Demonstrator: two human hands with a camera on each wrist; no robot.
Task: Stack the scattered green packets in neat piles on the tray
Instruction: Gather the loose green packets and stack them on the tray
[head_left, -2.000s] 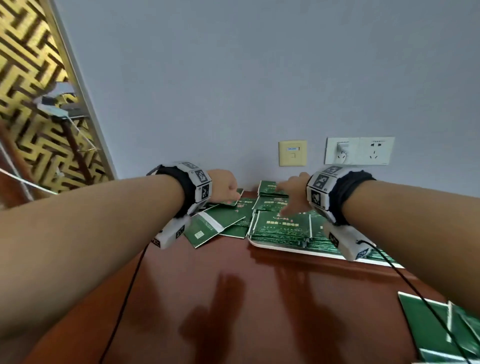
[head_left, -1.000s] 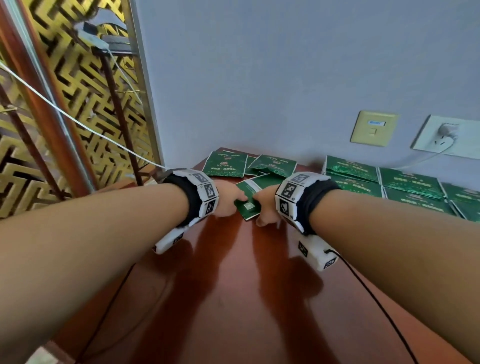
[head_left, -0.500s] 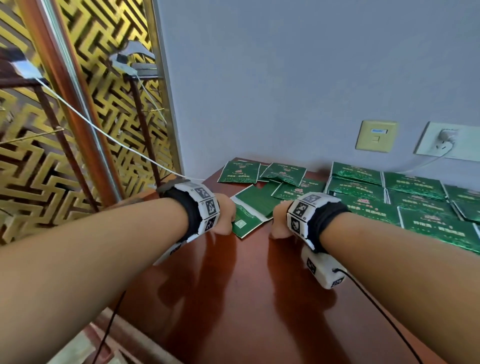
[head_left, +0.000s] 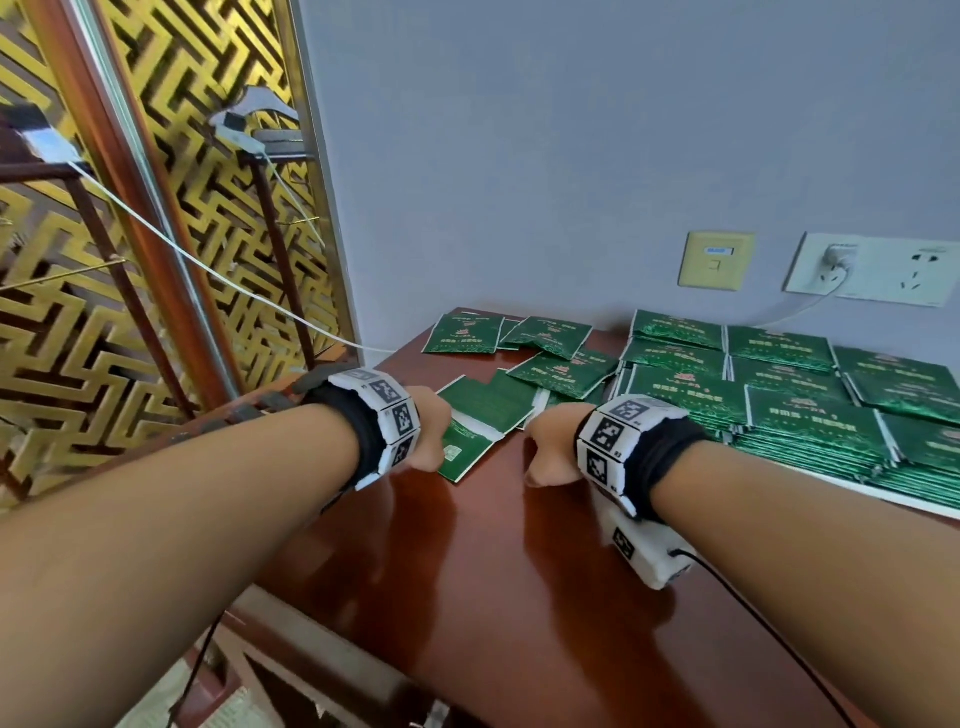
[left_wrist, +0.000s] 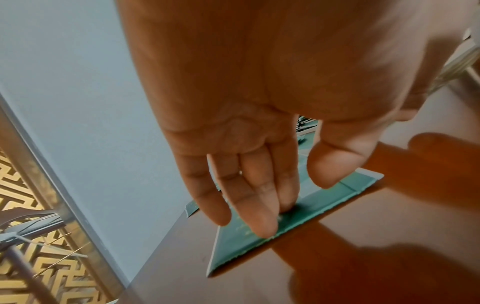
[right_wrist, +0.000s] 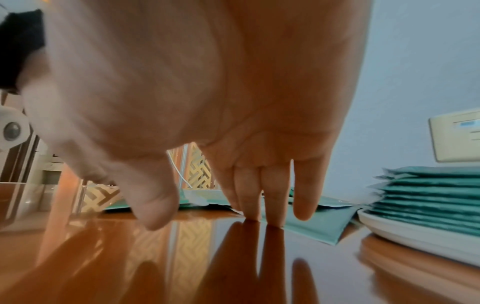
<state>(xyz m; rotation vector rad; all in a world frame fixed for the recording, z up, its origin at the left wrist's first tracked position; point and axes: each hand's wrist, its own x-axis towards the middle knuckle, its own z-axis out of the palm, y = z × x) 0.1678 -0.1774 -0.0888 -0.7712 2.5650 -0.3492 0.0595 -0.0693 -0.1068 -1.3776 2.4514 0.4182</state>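
Note:
Several loose green packets (head_left: 565, 372) lie scattered on the wooden table, left of the white tray (head_left: 883, 492). Neat green piles (head_left: 810, 422) fill that tray. My left hand (head_left: 430, 434) rests with straight fingers (left_wrist: 261, 226) pressing the nearest packet (left_wrist: 319, 205), which lies face-down with a white strip (head_left: 480, 422). Its thumb hovers just above the packet. My right hand (head_left: 549, 448) has straight fingertips (right_wrist: 275, 218) touching the table at the near edge of another packet (right_wrist: 317, 224). Neither hand holds anything.
The table's left edge and corner (head_left: 395, 358) are close to my left hand. A gold lattice screen (head_left: 156, 260) and a white cable (head_left: 208, 270) stand beyond it. Wall sockets (head_left: 872, 267) sit above the tray. Polished wood (head_left: 519, 597) stretches in front of my hands.
Both hands have come away from the tray to the loose packets at the table's left corner. Over the last half second they have barely shifted.

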